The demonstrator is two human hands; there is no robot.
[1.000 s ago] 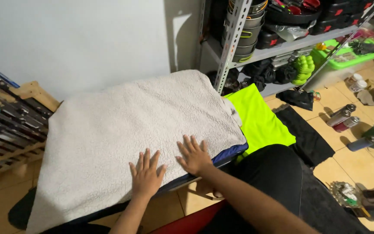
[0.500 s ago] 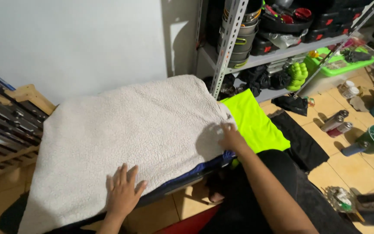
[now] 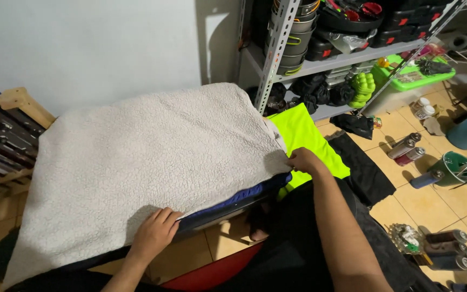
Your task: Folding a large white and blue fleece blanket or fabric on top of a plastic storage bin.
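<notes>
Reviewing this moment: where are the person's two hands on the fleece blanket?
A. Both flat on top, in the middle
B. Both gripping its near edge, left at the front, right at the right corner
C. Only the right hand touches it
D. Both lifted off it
B: the left hand and the right hand each curl fingers around the near edge of the fleece blanket.

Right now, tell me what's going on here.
A person grips the near edge of a fleece blanket spread over a low table. The left hand pinches the edge near the middle; the right hand holds the corner beside a neon shirt. A shelf of pots stands behind, and cans lie on the tiled floor.
</notes>
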